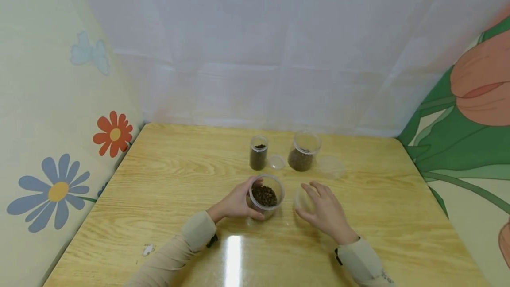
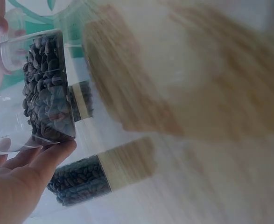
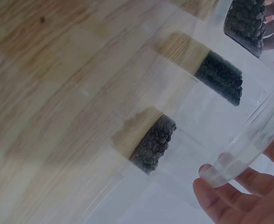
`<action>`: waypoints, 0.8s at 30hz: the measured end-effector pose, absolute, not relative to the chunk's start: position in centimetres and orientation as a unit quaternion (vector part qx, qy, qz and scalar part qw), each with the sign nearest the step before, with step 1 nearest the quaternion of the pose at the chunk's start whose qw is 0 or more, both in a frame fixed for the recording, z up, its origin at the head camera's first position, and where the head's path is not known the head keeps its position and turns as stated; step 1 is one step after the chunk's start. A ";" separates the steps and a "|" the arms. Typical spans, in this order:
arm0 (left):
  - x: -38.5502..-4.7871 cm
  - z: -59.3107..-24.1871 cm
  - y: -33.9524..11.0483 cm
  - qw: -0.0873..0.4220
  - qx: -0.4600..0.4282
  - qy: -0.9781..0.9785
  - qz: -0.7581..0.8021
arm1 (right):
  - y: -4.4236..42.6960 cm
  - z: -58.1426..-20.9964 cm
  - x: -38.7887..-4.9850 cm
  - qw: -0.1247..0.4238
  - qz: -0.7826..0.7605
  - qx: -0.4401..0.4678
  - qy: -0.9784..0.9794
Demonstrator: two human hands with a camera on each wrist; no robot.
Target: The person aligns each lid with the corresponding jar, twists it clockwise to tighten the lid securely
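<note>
My left hand point(image 1: 242, 199) is curled round a clear open jar of dark beans point(image 1: 264, 196), its fingers also against the wall of that jar point(image 2: 45, 88) in the left wrist view. To the right of it, my right hand point(image 1: 327, 211) grips a clear round lid point(image 1: 303, 200) by its edge. The right wrist view shows that lid point(image 3: 249, 149) tilted, with the fingers of the hand point(image 3: 253, 196) on its rim. A gap separates lid and jar.
Behind the hands stand a narrow open jar point(image 1: 258, 156) and a wider open jar point(image 1: 302, 158), both partly filled with dark contents. A small lid point(image 1: 276, 161) and a larger lid point(image 1: 331, 167) lie beside them. White cloth point(image 1: 255, 56) hangs behind the wooden table point(image 1: 179, 154).
</note>
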State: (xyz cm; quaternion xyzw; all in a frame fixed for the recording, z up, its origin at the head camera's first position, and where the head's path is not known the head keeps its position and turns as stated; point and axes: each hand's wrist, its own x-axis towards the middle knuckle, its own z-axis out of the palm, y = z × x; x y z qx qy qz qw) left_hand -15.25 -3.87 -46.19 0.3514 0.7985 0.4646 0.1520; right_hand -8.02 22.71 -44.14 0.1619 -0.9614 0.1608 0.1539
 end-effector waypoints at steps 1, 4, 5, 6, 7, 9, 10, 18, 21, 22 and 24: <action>-15.3 -46.2 -3.9 0.153 0.351 0.800 0.462 | 22.7 -44.1 -8.0 0.153 0.161 0.161 -0.962; -15.3 -46.3 -3.8 0.156 0.349 0.808 0.449 | 22.7 -44.2 -8.0 0.154 0.161 0.162 -0.961; -15.3 -46.3 -3.8 0.157 0.347 0.810 0.446 | 22.7 -44.2 -8.1 0.156 0.160 0.162 -0.961; -15.4 -46.3 -3.8 0.160 0.345 0.811 0.445 | 22.7 -44.2 -8.1 0.158 0.161 0.163 -0.960; -15.4 -46.3 -3.8 0.162 0.343 0.812 0.443 | 22.8 -44.2 -8.1 0.160 0.161 0.163 -0.960; -15.4 -46.2 -3.8 0.165 0.339 0.815 0.440 | 22.8 -44.2 -8.1 0.164 0.159 0.165 -0.960; -15.4 -46.2 -3.8 0.164 0.339 0.816 0.438 | 22.8 -44.2 -8.1 0.164 0.159 0.165 -0.960; -15.3 -45.6 -3.8 0.167 0.334 0.825 0.424 | 22.8 -43.7 -8.0 0.158 0.170 0.158 -0.960; -15.3 -45.5 -3.8 0.167 0.335 0.825 0.424 | 22.9 -43.4 -8.0 0.156 0.179 0.156 -0.959; -15.3 -45.4 -3.8 0.168 0.335 0.824 0.425 | 22.9 -43.3 -8.0 0.157 0.182 0.157 -0.958; -15.3 -45.4 -3.8 0.171 0.334 0.824 0.424 | 22.9 -43.2 -8.0 0.157 0.187 0.159 -0.957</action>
